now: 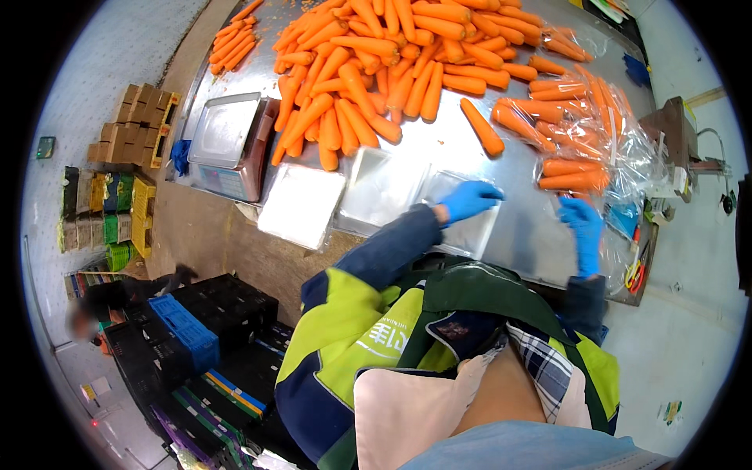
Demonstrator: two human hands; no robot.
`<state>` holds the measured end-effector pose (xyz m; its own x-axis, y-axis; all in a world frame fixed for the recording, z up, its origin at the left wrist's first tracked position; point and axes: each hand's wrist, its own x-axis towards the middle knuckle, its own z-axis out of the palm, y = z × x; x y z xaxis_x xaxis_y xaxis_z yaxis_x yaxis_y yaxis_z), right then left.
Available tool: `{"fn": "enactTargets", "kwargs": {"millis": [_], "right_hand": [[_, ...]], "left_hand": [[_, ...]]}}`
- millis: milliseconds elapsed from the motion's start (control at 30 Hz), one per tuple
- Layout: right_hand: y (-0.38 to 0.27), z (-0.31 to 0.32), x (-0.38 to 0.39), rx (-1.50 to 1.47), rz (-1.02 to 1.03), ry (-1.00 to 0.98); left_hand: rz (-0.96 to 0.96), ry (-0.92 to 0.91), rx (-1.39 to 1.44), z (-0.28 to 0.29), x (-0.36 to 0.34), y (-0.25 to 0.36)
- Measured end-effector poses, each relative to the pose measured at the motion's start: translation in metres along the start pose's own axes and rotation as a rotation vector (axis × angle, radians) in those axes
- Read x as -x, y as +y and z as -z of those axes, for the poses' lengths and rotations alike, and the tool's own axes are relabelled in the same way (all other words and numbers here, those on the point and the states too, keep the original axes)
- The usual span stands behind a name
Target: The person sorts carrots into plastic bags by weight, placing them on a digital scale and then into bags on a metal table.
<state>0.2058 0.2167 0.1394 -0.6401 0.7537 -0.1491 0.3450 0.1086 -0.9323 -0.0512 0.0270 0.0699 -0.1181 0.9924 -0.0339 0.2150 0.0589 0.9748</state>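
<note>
My left hand [470,200], in a blue glove, rests on a clear plastic tray [464,231] at the near edge of a steel table [439,145]. My right hand [583,235], also blue-gloved, lies flat on the table beside bagged carrots [572,174] in clear plastic; its fingers are spread and hold nothing. A big heap of loose carrots [392,55] covers the far half of the table. One single carrot [482,127] lies apart, just beyond my left hand.
Two more trays [301,205] [382,188] lie left of my hand. A steel scale [227,141] stands at the table's left end. Black and blue crates [188,333] sit on the floor at lower left, where another person [102,301] bends. Cardboard boxes [133,125] stack at far left.
</note>
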Motion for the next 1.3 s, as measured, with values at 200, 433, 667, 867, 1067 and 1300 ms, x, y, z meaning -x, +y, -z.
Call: {"fn": "enactTargets", "kwargs": {"millis": [200,433,667,867,1067,1300], "right_hand": [[-0.069,-0.192,-0.039,0.171,0.261,-0.318],[-0.129,-0.372,-0.175,0.824,1.204,-0.221],[-0.145,-0.469,-0.283,1.257,1.581,-0.612],[-0.179,-0.435,-0.233,0.393,0.817,-0.567],[-0.181,-0.415,-0.182,-0.733,-0.493,-0.591],[-0.148,-0.439,-0.17,-1.171,-0.684,-0.59]], "left_hand": [[0.328,0.601,0.069,0.185,0.125,-0.03],[0.328,1.01,-0.189,0.31,0.183,-0.089],[0.314,1.029,-0.515,0.396,0.15,-0.076],[0.531,0.954,-0.895,0.449,0.072,-0.097],[0.453,1.065,-0.101,0.447,0.093,-0.118],[0.365,0.44,-0.426,0.299,0.108,0.045]]}}
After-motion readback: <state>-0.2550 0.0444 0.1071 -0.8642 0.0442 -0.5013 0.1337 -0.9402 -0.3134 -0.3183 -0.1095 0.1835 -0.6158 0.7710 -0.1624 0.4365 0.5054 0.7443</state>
